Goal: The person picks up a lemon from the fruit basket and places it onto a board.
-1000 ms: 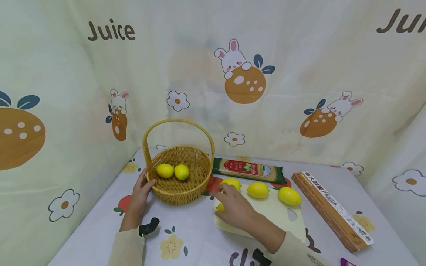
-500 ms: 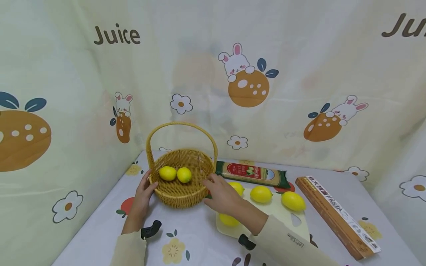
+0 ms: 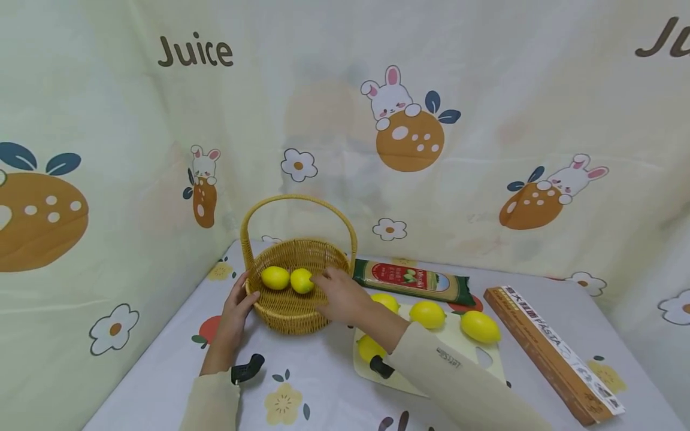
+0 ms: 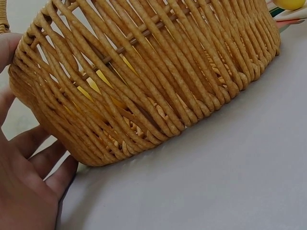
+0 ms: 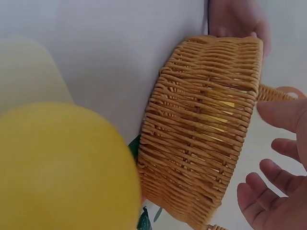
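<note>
Beige fabric sleeves (image 3: 212, 401) sit closest on my remote feed, then a flat cream cutting board (image 3: 451, 334) with four yellow, oval lemons (image 3: 427, 314). Right sleeve's black plastic wrist camera (image 3: 381, 367) half covers the nearest lemon (image 3: 369, 344) in the head view, so pulling that arm back low could probably knock it. Left hand (image 3: 235, 311) pinches the edge of a round golden-brown woven basket (image 3: 291, 323), thumb over the rim. Right hand (image 3: 345, 296) is over its right side, fingers apart, loosely bent, nothing held; can't tell if it's touching. I'd guess bumping that rim with a slack left grip could tip out the two yellow lemons (image 3: 275, 278) inside. Green-and-gold plastic pasta packet (image 3: 415, 281) lies farther back.
</note>
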Tool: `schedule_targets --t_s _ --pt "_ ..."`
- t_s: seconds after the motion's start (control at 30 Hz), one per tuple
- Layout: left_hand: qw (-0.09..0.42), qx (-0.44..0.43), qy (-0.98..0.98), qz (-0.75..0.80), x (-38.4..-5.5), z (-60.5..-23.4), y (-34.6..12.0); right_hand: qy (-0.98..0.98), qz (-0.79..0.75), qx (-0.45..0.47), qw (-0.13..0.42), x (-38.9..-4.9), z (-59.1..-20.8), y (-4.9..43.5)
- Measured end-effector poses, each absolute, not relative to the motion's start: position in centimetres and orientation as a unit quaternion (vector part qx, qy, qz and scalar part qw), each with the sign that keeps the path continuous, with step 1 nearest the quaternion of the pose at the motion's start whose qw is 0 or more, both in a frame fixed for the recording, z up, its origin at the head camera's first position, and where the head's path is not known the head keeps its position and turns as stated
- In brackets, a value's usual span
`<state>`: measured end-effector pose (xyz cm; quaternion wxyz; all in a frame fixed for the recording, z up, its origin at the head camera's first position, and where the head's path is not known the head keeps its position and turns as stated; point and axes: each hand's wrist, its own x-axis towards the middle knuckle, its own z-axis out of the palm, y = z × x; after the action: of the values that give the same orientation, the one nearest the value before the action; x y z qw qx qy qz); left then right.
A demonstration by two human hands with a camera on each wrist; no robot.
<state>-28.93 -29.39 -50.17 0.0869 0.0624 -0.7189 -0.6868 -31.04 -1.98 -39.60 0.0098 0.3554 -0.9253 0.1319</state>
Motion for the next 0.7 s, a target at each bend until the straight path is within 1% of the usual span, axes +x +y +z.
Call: schedule_targets --t_s 0.47,0.7 --pt "0.088 0.062 -0.719 -0.687 -29.5 -50.3 -29.6 -0.937 0.102 0.334 -0.006 -33.3 -40.6 -5.1" --pt "0.092 0.057 -0.719 -0.686 -29.2 -50.2 -29.6 -0.941 0.099 0.323 -0.028 -34.8 -41.8 -6.2"
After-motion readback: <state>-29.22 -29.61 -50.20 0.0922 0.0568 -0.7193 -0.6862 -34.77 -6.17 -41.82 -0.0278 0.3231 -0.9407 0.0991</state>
